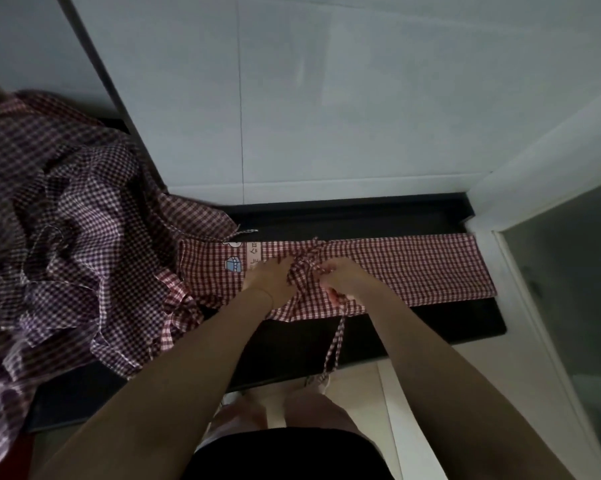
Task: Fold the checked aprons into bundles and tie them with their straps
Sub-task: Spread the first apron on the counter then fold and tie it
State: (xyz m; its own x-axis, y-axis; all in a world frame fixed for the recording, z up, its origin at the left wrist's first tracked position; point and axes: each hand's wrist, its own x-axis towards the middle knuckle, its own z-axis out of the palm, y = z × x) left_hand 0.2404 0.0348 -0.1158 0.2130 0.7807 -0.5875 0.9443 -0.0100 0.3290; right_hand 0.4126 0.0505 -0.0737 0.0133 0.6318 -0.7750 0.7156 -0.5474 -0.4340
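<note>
Black ledge (378,216) beneath pale wall tiles (326,98) bears folded apron (413,268).

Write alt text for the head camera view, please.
Both hands, left hand and right hand, grip the straps at the middle of a folded red checked apron on a dark counter. A heap of unfolded checked aprons lies to the left.

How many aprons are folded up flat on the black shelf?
1. The folded apron lies along the black shelf under both hands. The rest sit in a crumpled pile to the left; more folded ones could be hidden there.
</note>
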